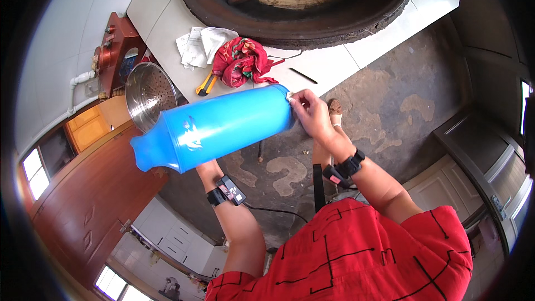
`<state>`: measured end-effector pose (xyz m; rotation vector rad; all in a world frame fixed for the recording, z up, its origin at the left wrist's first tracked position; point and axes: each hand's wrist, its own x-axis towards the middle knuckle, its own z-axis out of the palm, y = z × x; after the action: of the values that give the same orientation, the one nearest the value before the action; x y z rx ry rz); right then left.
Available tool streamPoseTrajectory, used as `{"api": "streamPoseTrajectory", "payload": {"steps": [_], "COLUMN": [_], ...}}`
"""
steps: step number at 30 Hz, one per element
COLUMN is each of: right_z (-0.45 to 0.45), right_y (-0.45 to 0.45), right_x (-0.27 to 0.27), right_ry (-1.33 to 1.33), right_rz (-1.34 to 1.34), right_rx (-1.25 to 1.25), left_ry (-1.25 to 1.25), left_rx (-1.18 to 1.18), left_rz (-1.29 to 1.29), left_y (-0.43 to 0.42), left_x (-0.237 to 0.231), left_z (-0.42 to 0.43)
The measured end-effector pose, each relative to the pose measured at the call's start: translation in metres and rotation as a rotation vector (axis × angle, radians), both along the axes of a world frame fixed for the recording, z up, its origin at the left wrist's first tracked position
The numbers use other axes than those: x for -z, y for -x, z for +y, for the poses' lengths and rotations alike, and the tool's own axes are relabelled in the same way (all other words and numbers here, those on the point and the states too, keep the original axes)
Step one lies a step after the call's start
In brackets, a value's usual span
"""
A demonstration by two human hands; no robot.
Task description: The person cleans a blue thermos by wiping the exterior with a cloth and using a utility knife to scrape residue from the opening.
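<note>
A blue plastic thermos flask casing [234, 119] lies tilted in the air across the view, its narrow flared end at the left and its wide base rim at the right. My left wrist [210, 172] reaches beneath it; the left hand is hidden behind the casing and supports it from below. With thumb and fingertips, my right hand [311, 113] pinches a small whitish scrap [289, 96] at the base rim. Beyond the casing, a crumpled red patterned cloth [242, 60], a yellow and black utility knife [206, 83] and a thin black stick [303, 75] lie on the white tiled counter [334, 60].
A large dark round wok or basin [292, 29] with wooden bars is set in the counter. White papers [205, 46] lie beside the cloth. At the left are a perforated metal steamer or colander [150, 92] and a red-brown box [121, 50]. The floor is stained concrete [388, 92].
</note>
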<state>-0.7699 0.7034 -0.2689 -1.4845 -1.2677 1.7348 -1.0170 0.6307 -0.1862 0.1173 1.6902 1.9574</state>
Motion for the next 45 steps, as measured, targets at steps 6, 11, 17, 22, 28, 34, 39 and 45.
{"api": "streamPoseTrajectory", "payload": {"steps": [6,11,17,22,28,34,39,45], "right_z": [0.045,0.039,-0.019,-0.036,0.004,0.050,0.054,-0.011], "right_y": [0.033,0.035,-0.003,-0.011,-0.001,0.040,0.053,0.024], "right_x": [0.052,0.044,-0.011,-0.014,-0.013,0.022,0.023,-0.008], "right_ry": [0.058,0.068,-0.126,-0.309,-0.129,-0.181,-0.324,-0.520], "right_rz": [-0.234,-0.183,-0.201,-0.162,-0.253,-0.191,-0.141,-0.174], "right_rx": [-0.190,-0.052,0.108,0.098,-0.083,-0.195,-0.049,0.154], "left_ry": [0.015,0.029,0.062,0.070,0.084,0.117,0.159,0.242], "left_rx": [0.005,-0.020,-0.077,-0.097,-0.148,-0.191,-0.232,-0.277], "left_rz": [-0.008,0.021,0.061,0.093,0.134,0.199,0.255,0.329], "left_y": [-0.002,-0.001,-0.002,-0.005,0.003,0.019,0.023,0.010], "left_x": [0.000,0.003,0.009,0.011,0.012,0.007,0.012,0.018], "left_z": [0.004,0.011,0.008,0.009,0.008,0.009,0.010,0.007]}}
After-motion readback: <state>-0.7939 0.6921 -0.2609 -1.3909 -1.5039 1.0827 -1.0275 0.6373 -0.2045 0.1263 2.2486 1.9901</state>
